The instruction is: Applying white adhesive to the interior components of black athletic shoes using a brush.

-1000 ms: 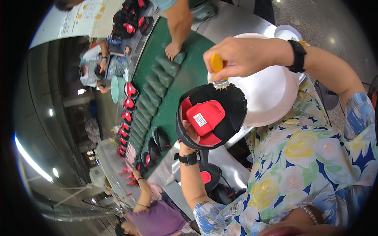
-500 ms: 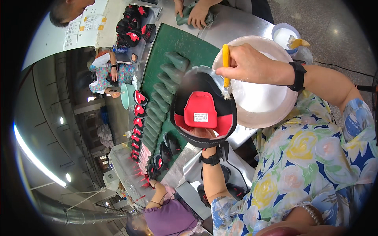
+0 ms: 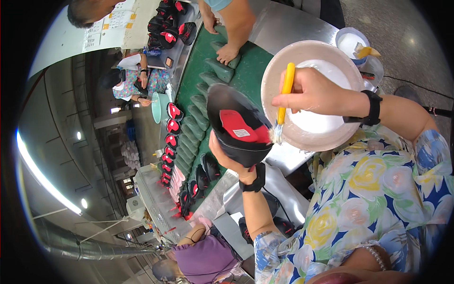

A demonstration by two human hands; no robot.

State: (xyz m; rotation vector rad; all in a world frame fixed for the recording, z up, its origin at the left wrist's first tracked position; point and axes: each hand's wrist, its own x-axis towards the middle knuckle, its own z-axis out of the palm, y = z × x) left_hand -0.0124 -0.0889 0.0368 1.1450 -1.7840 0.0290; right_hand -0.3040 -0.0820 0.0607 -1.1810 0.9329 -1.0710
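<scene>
My left hand (image 3: 226,154) grips a black shoe upper (image 3: 246,150) from below, its fingers partly hidden behind it. The upper is tilted, showing a red lining with a white label. Between the fingers and thumb of my right hand (image 3: 321,92) is a paintbrush (image 3: 287,85) with a yellow handle. Its bristles point down at the upper's right edge and seem to touch it. Under my right hand stands a large pale basin (image 3: 273,61) holding white liquid.
Green shoe lasts (image 3: 193,128) line a green belt (image 3: 250,71), where a co-worker's hand (image 3: 229,54) reaches in. Beyond them runs a row of black-and-red uppers (image 3: 173,127). A small tub (image 3: 350,45) with another brush sits at the right. Other people work at left and below.
The shoe upper has turned and tilted in my left hand. The brush has shifted slightly right and down to its edge. The co-worker's hands have moved down over the lasts.
</scene>
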